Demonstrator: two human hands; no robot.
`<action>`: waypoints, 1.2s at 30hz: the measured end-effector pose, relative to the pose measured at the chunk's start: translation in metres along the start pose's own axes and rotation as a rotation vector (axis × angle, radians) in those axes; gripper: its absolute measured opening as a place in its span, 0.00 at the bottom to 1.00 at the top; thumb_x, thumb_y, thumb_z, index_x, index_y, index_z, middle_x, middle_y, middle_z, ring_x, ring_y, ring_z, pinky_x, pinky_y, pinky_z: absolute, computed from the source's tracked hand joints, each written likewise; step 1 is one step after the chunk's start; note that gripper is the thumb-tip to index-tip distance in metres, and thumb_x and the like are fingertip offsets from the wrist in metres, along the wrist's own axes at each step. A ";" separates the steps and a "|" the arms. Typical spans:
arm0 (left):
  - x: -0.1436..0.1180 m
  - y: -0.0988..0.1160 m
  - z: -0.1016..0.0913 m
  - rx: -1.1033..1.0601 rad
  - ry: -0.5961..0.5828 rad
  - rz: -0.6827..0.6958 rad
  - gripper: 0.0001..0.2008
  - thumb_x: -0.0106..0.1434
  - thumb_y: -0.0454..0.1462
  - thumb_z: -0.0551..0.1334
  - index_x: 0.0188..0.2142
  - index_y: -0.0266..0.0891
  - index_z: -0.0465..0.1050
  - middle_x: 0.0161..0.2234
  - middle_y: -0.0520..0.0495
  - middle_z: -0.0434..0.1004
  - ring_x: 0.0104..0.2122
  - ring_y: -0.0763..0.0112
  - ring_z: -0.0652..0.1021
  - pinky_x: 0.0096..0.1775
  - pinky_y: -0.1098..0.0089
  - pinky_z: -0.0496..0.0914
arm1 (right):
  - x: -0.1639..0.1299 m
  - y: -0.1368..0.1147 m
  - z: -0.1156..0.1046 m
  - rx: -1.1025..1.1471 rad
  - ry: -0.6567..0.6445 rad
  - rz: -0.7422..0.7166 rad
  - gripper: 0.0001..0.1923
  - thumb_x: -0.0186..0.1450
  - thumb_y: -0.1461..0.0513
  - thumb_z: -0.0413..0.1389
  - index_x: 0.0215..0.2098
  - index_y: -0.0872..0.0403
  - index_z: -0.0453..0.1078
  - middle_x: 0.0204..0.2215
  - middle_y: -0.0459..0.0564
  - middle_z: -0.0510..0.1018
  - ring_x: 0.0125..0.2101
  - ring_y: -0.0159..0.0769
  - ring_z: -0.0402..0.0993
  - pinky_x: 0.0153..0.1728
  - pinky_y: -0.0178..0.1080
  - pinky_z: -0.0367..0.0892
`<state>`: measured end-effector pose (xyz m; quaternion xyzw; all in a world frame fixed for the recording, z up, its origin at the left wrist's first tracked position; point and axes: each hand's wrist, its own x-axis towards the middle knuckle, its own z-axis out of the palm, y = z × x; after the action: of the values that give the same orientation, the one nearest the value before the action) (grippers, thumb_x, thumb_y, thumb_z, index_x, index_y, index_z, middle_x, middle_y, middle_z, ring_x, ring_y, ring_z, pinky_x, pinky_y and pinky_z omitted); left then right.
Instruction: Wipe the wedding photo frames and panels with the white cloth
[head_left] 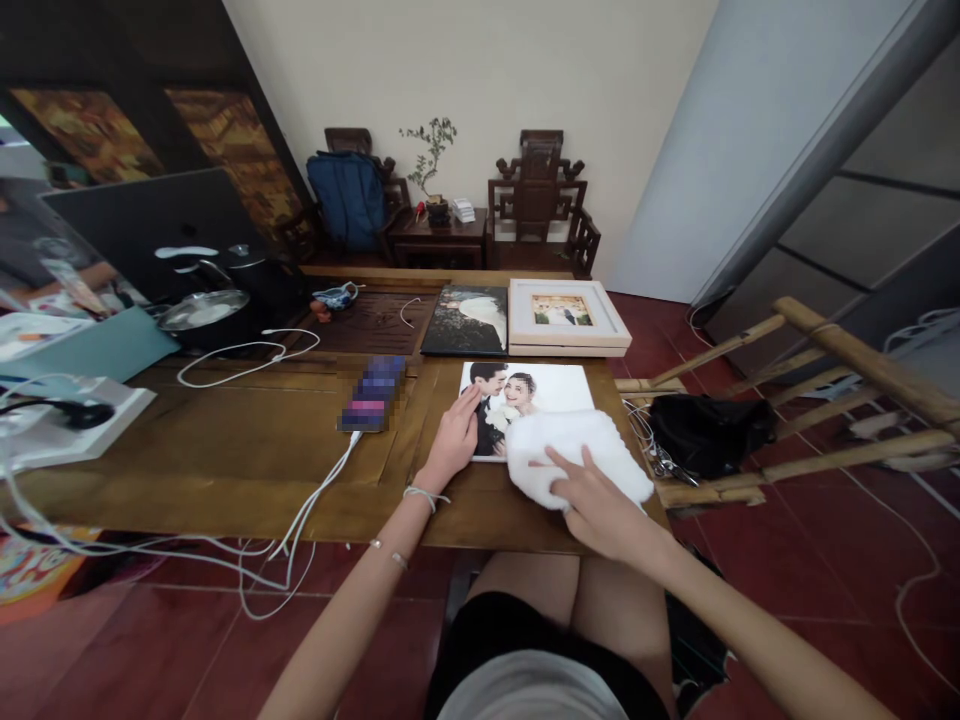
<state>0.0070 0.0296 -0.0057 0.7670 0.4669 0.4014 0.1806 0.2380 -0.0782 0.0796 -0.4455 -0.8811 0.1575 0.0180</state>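
A white-bordered wedding photo print (547, 387) lies flat on the wooden table (247, 440) in front of me. My left hand (454, 436) rests flat on the print's left edge, fingers apart. A fluffy white cloth (574, 450) covers the print's lower right part. My right hand (592, 495) presses on the near side of that cloth, fingers spread over it.
Behind the print lie a dark photo panel (466, 320) and a white framed photo (566, 315). A phone (373, 395) with a white cable sits left of my left hand. Pots, a laptop and cables crowd the table's left. A bamboo chair with a black bag (709, 430) stands right.
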 end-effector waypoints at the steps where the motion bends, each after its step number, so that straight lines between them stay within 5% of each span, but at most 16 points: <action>1: 0.000 -0.001 0.000 -0.002 -0.001 0.002 0.23 0.65 0.30 0.47 0.57 0.39 0.63 0.60 0.44 0.61 0.61 0.64 0.61 0.61 0.56 0.56 | 0.014 0.005 -0.005 -0.011 0.013 0.004 0.21 0.52 0.74 0.43 0.38 0.57 0.71 0.55 0.64 0.68 0.61 0.49 0.52 0.57 0.61 0.44; 6: 0.000 -0.004 0.001 -0.003 0.004 0.004 0.22 0.65 0.30 0.47 0.57 0.36 0.64 0.60 0.42 0.62 0.61 0.64 0.62 0.61 0.57 0.56 | 0.097 0.037 -0.038 -0.056 0.061 0.083 0.16 0.54 0.72 0.45 0.35 0.57 0.71 0.41 0.59 0.77 0.45 0.47 0.70 0.45 0.42 0.59; 12: -0.001 -0.003 0.000 -0.017 0.007 0.009 0.22 0.65 0.30 0.46 0.57 0.37 0.63 0.60 0.42 0.62 0.61 0.64 0.61 0.61 0.56 0.56 | 0.151 0.059 -0.061 -0.069 0.085 0.110 0.14 0.55 0.72 0.44 0.33 0.58 0.70 0.36 0.58 0.77 0.37 0.43 0.71 0.35 0.36 0.58; 17: 0.000 -0.002 0.000 -0.014 -0.006 -0.009 0.22 0.65 0.31 0.46 0.57 0.34 0.63 0.60 0.40 0.62 0.61 0.63 0.61 0.61 0.56 0.56 | 0.124 0.039 -0.039 -0.090 0.086 0.117 0.17 0.56 0.72 0.45 0.38 0.59 0.71 0.42 0.62 0.75 0.45 0.48 0.69 0.45 0.44 0.58; 20: 0.000 -0.001 0.000 -0.014 -0.005 -0.013 0.22 0.65 0.30 0.47 0.57 0.33 0.64 0.60 0.39 0.61 0.61 0.63 0.61 0.61 0.56 0.55 | 0.084 0.014 -0.015 -0.109 0.087 0.055 0.20 0.56 0.72 0.44 0.43 0.60 0.71 0.52 0.66 0.69 0.56 0.51 0.58 0.53 0.56 0.49; 23: 0.001 0.000 -0.001 -0.016 0.001 -0.008 0.22 0.64 0.30 0.47 0.57 0.34 0.64 0.60 0.39 0.62 0.61 0.63 0.61 0.61 0.55 0.55 | 0.041 -0.013 0.008 -0.083 0.082 -0.024 0.21 0.55 0.73 0.44 0.42 0.58 0.72 0.58 0.60 0.63 0.62 0.51 0.45 0.57 0.63 0.41; 27: 0.001 0.000 -0.001 -0.010 0.004 0.002 0.22 0.64 0.30 0.47 0.57 0.34 0.63 0.60 0.40 0.61 0.61 0.63 0.61 0.61 0.55 0.56 | 0.011 -0.035 0.021 -0.008 0.045 -0.059 0.23 0.52 0.73 0.45 0.41 0.54 0.72 0.60 0.52 0.61 0.64 0.51 0.41 0.57 0.67 0.38; 31: 0.001 -0.001 -0.001 -0.005 -0.002 -0.003 0.22 0.64 0.30 0.47 0.57 0.34 0.63 0.60 0.40 0.61 0.61 0.63 0.61 0.61 0.55 0.55 | 0.031 -0.027 0.009 -0.029 0.069 -0.019 0.21 0.54 0.73 0.45 0.41 0.57 0.72 0.57 0.60 0.66 0.61 0.49 0.50 0.57 0.62 0.43; 36: 0.001 -0.001 -0.001 -0.027 -0.001 0.002 0.23 0.64 0.30 0.47 0.58 0.34 0.63 0.60 0.41 0.61 0.61 0.64 0.61 0.62 0.56 0.55 | 0.100 0.006 -0.022 -0.077 0.085 0.105 0.18 0.57 0.71 0.46 0.41 0.58 0.72 0.48 0.63 0.73 0.51 0.49 0.67 0.52 0.51 0.53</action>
<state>0.0058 0.0308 -0.0053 0.7650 0.4607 0.4076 0.1906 0.1867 0.0099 0.0879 -0.4977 -0.8604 0.1050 0.0301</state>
